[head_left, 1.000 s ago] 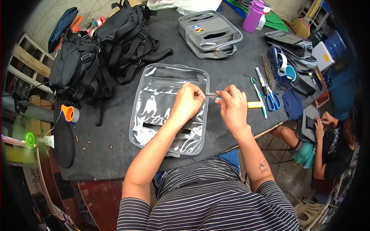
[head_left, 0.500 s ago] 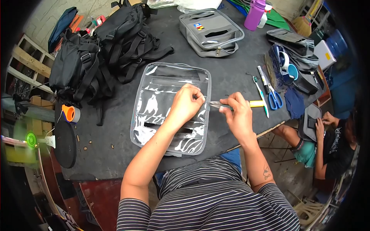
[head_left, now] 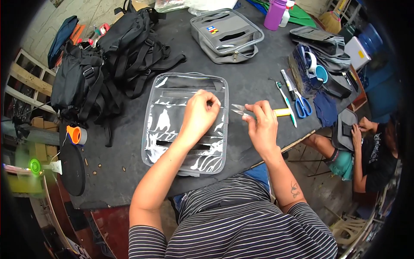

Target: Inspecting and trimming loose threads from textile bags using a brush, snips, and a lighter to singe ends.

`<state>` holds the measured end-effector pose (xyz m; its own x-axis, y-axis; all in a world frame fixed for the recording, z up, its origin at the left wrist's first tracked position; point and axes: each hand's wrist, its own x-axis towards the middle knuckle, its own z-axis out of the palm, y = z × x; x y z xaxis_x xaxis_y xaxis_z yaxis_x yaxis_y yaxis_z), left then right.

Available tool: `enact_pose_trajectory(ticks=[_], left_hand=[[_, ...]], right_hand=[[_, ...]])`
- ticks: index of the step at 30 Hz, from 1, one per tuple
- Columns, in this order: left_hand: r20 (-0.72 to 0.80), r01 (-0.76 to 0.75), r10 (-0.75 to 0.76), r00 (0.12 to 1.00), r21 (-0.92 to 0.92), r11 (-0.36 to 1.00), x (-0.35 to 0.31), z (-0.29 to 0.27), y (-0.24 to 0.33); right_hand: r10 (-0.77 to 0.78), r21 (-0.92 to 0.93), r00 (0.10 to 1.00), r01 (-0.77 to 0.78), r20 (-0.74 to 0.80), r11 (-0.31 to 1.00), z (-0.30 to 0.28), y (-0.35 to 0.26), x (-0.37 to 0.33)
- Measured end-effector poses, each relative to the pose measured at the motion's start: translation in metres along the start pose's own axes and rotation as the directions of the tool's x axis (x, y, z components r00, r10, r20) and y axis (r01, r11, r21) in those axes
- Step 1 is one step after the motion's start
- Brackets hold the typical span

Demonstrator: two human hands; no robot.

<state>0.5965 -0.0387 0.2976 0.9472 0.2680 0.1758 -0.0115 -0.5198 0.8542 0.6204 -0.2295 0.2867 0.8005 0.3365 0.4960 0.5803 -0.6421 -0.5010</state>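
A grey bag panel with a clear plastic front (head_left: 157, 93) lies flat on the table before me, its rim bound in grey. Above its right half is my left hand (head_left: 200, 110), thumb and fingertips pinched together; whatever they hold is too small to make out. My right hand (head_left: 264, 123) grips small thread snips (head_left: 238, 110) just right of the panel. Their two metal blades point left, parted and apart from the panel's edge. Behind the right hand a yellow strip-like thing (head_left: 283, 112) lies by a toothbrush (head_left: 286, 103).
Blue-handled scissors (head_left: 303, 108) and a marker (head_left: 287, 82) lie at the right. Black strapped bags (head_left: 82, 77) crowd the left. A grey bag (head_left: 226, 36) sits at the back, near a purple bottle (head_left: 274, 15). Another person (head_left: 373, 151) sits at right with grey work.
The snips have drawn away from the panel's right edge, and their blades are spread wider. My left hand stays pinched above the panel. The whole view has shifted slightly.
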Motion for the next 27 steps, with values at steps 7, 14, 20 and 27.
enact_pose_trajectory(ticks=[7, 14, 20, 27], left_hand=[[0.064, -0.286, 0.279, 0.958, 0.286, 0.915, 0.002, 0.016, -0.007], [0.057, -0.281, 0.278, 0.959, 0.323, 0.904, -0.001, 0.033, -0.025], [0.027, -0.137, 0.134, 0.991, 0.179, 0.974, 0.006, 0.028, -0.034], [0.014, -0.032, 0.034, 0.999, -0.091, 0.995, 0.006, 0.009, -0.025]], right_hand=[[0.060, 0.034, 0.998, -0.061, 0.021, 0.998, -0.002, 0.011, -0.009], [0.103, 0.079, 0.993, -0.107, 0.055, 0.991, -0.003, 0.010, -0.007], [0.085, 0.110, 0.995, -0.091, 0.057, 0.990, 0.002, 0.004, -0.002], [0.014, 0.055, 0.995, -0.020, 0.103, 0.998, 0.004, 0.000, 0.004]])
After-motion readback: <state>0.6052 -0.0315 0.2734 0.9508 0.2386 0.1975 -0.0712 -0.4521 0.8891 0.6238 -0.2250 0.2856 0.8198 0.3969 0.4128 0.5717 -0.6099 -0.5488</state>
